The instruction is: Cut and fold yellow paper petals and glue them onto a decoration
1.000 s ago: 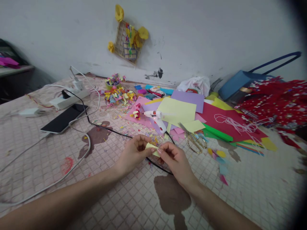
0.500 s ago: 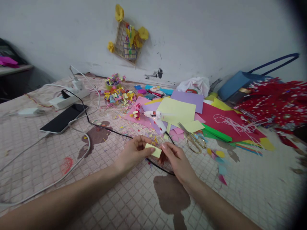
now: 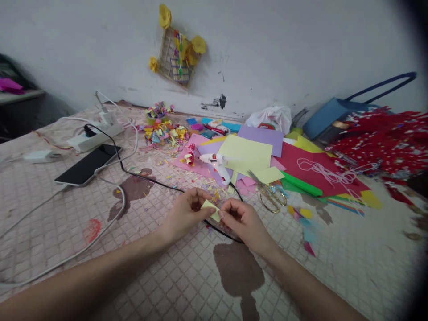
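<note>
1. Holding the slip (image 3: 216, 216), pale yellow, by its left end, with thumb and fingers of the left hand (image 3: 183, 214) closed narrowly.
2. Pinching the right end of the same slip with thumb and finger of the right hand (image 3: 245, 220).
3. Therefore to be found, this slip, between both hands, raised over the table (image 3: 160, 285).
4. Passing under the slip and the hands, coming from the left side: the black cord (image 3: 222, 234).
5. Lying beyond the hands, upon coloured sheets (image 3: 254, 154): the glue gun (image 3: 219, 168), white, with its nozzle toward the left.
6. Near the right hand, a little farther and to the right: the scissors (image 3: 270, 196), with gold handles.
7. More to the right, well apart from the right hand: the string (image 3: 337, 171), tangled, on the red sheet (image 3: 297, 165).
8. Beyond the left hand, somewhat to its left: many small scraps (image 3: 167, 133), in front of a bowl (image 3: 155, 120).
9. Well to the left of the left hand: the tablet (image 3: 88, 165), with dark screen, and behind it the power strip (image 3: 95, 139).
</note>
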Demonstrator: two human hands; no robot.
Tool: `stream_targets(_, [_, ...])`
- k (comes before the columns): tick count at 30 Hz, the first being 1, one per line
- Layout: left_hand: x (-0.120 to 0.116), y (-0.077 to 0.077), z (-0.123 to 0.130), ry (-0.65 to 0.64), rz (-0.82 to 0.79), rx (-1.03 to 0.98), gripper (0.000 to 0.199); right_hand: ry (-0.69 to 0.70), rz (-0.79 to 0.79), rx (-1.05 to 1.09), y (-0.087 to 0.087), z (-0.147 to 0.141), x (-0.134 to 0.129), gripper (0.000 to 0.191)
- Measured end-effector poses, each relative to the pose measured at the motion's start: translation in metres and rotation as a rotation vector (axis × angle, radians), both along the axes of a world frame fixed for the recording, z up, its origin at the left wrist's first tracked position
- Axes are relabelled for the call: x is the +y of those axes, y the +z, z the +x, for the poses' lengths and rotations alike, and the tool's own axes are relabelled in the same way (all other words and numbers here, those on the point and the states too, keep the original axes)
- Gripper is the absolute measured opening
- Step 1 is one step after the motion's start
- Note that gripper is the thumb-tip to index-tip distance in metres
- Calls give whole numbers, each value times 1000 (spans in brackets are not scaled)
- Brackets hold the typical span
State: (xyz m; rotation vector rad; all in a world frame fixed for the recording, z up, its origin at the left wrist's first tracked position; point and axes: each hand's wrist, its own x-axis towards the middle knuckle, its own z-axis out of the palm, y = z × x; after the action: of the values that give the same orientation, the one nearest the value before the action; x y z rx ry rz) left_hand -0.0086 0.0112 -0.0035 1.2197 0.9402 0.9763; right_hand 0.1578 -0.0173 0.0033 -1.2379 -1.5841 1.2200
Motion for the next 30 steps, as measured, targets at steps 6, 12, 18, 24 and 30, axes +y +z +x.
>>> stream_targets(6, [0,1,-1,-34,-66,-97,26,-14,-66,77,1,-1,0,16])
stream_targets(12, [1,2,-3,-32,-98,-111,28,8,-122,136,2,-1,0,17])
stream_targets(18, [2,4,-2,-55,-139,-131,28,39,-215,207,0,2,1,24])
stream_targets(24, [1,6,-2,-83,-150,-76,30,42,-215,206,1,4,3,30])
stream_targets(30, [0,4,-2,-111,-26,23,30,104,-210,170,0,5,3,23])
